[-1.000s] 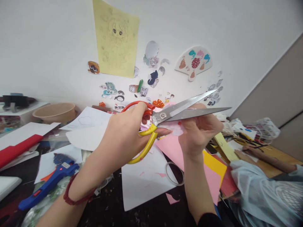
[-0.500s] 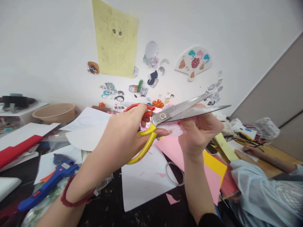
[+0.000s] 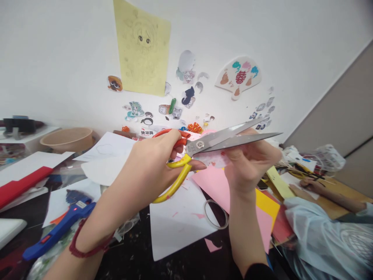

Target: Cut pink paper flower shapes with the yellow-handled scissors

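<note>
My left hand [image 3: 154, 163] is closed around the red and yellow handles of a pair of scissors [image 3: 199, 145]. The blades stand a little apart and point to the right, past my right hand [image 3: 247, 159]. Behind and below the blades, the right fingers pinch a small pale, pinkish piece with red marks [image 3: 214, 157], which looks thin and partly see-through. The blades and fingers hide part of it, and I cannot tell whether they are cutting it.
Below lie a white sheet [image 3: 175, 229] with pink scraps, a tape roll [image 3: 215, 214] and pink paper [image 3: 211, 186]. A blue glue gun [image 3: 61, 229] and a bowl [image 3: 67, 139] are at left. At right, a co-worker's hand [image 3: 311, 186] holds a pen.
My right hand has shifted slightly right with the pale piece. The scissors stay nearly in place, their blades a little closer together.
</note>
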Demonstrator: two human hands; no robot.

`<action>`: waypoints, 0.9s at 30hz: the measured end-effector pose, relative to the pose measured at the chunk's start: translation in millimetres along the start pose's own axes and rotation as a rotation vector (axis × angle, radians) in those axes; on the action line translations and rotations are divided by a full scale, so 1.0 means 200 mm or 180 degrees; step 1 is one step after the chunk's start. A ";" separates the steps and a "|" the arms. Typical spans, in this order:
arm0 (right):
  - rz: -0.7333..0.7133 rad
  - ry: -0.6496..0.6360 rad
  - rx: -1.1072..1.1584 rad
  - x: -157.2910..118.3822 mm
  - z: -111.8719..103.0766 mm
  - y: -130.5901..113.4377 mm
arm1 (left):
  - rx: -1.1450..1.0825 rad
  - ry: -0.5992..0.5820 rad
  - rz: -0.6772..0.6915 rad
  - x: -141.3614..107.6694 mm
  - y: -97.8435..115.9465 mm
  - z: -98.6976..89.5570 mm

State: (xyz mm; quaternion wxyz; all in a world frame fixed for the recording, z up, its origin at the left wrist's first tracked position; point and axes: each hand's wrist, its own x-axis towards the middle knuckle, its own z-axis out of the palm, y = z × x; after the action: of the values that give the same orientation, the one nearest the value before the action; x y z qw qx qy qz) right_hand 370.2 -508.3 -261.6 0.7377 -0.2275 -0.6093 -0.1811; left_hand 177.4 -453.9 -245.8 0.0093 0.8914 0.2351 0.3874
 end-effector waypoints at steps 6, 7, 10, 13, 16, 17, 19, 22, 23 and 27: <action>0.0095 -0.0055 -0.0034 0.01 -0.02 -0.01 | -0.0101 -0.0044 0.0012 0.00 0.00 -0.01; 0.0100 -0.0073 -0.0044 0.01 -0.02 -0.02 | -0.0105 -0.0027 0.0004 0.00 0.00 -0.01; 0.0110 -0.0136 -0.0123 0.02 -0.03 -0.02 | -0.0138 0.0009 -0.0033 0.00 0.01 -0.02; 0.0213 -0.0127 -0.0202 0.03 -0.03 -0.03 | -0.0278 0.0015 -0.0167 0.01 0.01 -0.03; 0.0287 -0.0106 -0.0131 0.04 -0.02 -0.05 | -0.0409 -0.0006 -0.0455 0.01 0.00 -0.03; 0.0293 -0.0110 -0.0104 0.04 -0.02 -0.05 | -0.0417 -0.0010 -0.0521 0.00 0.00 -0.03; 0.0330 -0.0137 -0.0140 0.04 -0.02 -0.06 | -0.0388 -0.0013 -0.0552 0.00 0.00 -0.03; 0.0417 -0.0157 -0.0181 0.04 -0.02 -0.05 | -0.0345 -0.0057 -0.0411 -0.01 0.01 -0.03; 0.0408 -0.0179 -0.0118 0.04 -0.03 -0.05 | -0.0318 -0.0069 -0.0340 -0.01 0.02 -0.02; 0.0244 -0.0280 0.0163 0.04 -0.04 -0.03 | -0.0051 -0.0064 -0.0154 0.00 0.03 -0.01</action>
State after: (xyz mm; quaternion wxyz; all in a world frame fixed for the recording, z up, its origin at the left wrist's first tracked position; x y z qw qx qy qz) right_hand 374.7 -517.2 -255.1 0.7222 -0.2394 -0.6365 -0.1268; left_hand 179.0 -459.7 -242.9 0.0281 0.8892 0.2534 0.3799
